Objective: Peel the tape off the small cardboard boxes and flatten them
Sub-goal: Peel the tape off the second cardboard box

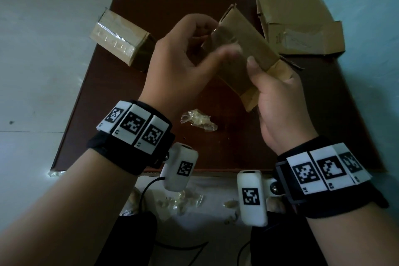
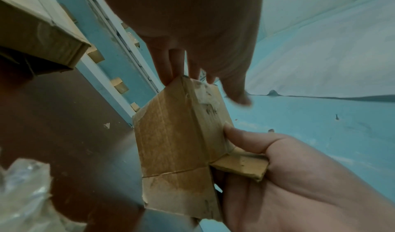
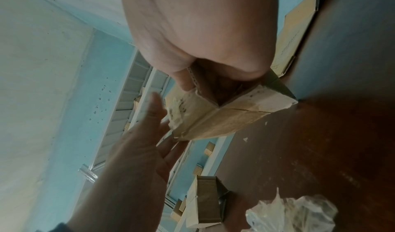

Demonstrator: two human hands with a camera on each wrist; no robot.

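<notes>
My right hand (image 1: 274, 101) grips a small open-ended cardboard box (image 1: 244, 49) by its near end and holds it tilted above the brown table (image 1: 248, 153). Its thumb lies on the box's top face. In the left wrist view the box (image 2: 177, 134) shows torn tape remnants near its far end. My left hand (image 1: 194, 34) is at that far end, with the fingertips (image 2: 169, 78) touching the box's edge and the thumb blurred. A second box (image 1: 121, 36), wrapped in shiny tape, lies at the table's far left.
Flattened cardboard (image 1: 302, 26) lies at the table's far right against a blue wall. A wad of peeled tape (image 1: 198, 120) sits on the table near me. More tape scraps (image 1: 181, 198) and cables lie on the floor below the table's near edge.
</notes>
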